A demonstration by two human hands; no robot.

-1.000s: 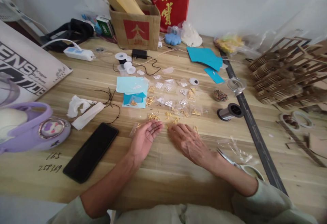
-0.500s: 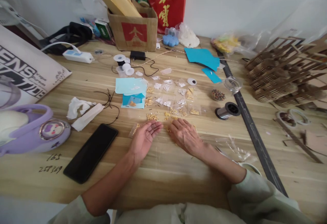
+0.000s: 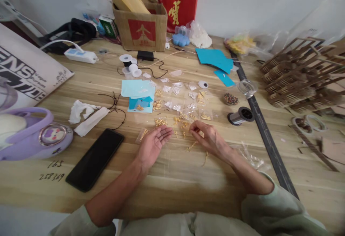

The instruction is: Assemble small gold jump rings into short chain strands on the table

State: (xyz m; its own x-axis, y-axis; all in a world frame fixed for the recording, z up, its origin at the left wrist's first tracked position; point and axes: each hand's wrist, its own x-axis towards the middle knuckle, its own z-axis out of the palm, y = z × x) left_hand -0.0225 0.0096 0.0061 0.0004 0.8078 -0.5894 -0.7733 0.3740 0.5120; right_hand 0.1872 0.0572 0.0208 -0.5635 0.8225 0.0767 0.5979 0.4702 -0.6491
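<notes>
My left hand (image 3: 154, 143) rests on the table with its palm turned up and fingers stretched, beside a small bag of gold pieces (image 3: 143, 134). A pile of gold beads (image 3: 161, 121) lies just beyond its fingertips. My right hand (image 3: 208, 137) has its thumb and forefinger pinched together; what is between them, if anything, is too small to make out. Small gold clusters (image 3: 184, 124) lie between the two hands. Under my right hand is a short gold chain (image 3: 191, 146), and a second gold chain (image 3: 205, 159) lies nearer to me.
Small bags of silver pieces (image 3: 176, 107) and light blue cards (image 3: 137, 88) lie farther back. To the right are a wire spool (image 3: 240, 116) and a jar of beads (image 3: 231, 99). A black phone (image 3: 95, 160) and a purple container (image 3: 35, 135) are at the left.
My right hand has moved right, off the gold pieces, and its fingers are now pinched. The gold chains it covered have come into view. My left hand has stayed nearly still.
</notes>
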